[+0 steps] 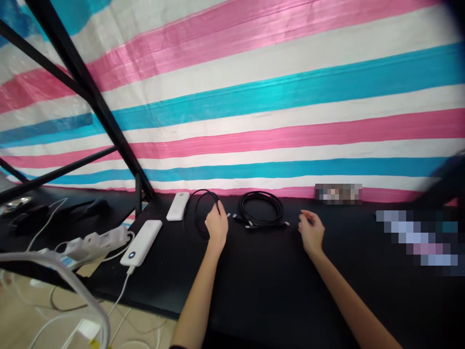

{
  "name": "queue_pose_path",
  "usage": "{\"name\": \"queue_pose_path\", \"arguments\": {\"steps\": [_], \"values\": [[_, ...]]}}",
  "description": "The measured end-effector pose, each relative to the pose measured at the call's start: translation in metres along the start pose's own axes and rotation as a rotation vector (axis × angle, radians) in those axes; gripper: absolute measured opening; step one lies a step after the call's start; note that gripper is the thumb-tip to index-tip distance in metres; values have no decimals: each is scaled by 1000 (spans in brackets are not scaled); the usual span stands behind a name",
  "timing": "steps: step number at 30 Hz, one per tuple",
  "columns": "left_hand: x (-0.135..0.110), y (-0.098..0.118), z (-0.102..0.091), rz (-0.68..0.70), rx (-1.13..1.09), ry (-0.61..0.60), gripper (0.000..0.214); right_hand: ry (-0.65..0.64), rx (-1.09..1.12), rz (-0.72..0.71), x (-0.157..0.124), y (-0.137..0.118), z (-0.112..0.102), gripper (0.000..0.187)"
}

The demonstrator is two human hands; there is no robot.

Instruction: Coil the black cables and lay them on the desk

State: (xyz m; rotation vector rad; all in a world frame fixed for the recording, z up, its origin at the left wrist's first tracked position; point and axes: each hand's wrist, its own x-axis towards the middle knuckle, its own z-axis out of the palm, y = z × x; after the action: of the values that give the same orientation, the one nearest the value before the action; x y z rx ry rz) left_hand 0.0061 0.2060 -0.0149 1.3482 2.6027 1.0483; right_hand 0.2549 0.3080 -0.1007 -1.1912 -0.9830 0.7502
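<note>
My left hand is closed on a thin black cable, whose loose loop hangs out to the left of my fingers. Just right of that hand, a coiled black cable lies on the black table, with small light-coloured connector tips around its near side. My right hand hovers over the table to the right of the coil, apart from it. Its fingers are loosely curled, with a gap at the thumb and nothing visible between them.
Two white power banks lie left of my hands; the nearer one has a white cable plugged in. Farther left are a white power strip and a black metal frame. A striped sheet hangs behind the table. Blurred-out items lie at the right.
</note>
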Motion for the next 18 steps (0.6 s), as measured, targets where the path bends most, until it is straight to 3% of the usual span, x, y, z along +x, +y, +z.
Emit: {"name": "queue_pose_path", "arguments": {"steps": [4,8,11,14,18], "values": [[-15,12,-10,167,-218,165,43,-52,127,50,-2,-10,4,23],[-39,26,-9,531,-374,279,30,-185,174,43,-4,-18,5,21],[-61,36,-4,856,-352,346,22,-294,193,86,-6,-22,3,29],[-79,43,3,1081,-222,304,20,-525,256,274,-8,-32,2,53],[-96,48,18,1212,-35,43,30,-746,352,439,-13,-54,0,74]]}}
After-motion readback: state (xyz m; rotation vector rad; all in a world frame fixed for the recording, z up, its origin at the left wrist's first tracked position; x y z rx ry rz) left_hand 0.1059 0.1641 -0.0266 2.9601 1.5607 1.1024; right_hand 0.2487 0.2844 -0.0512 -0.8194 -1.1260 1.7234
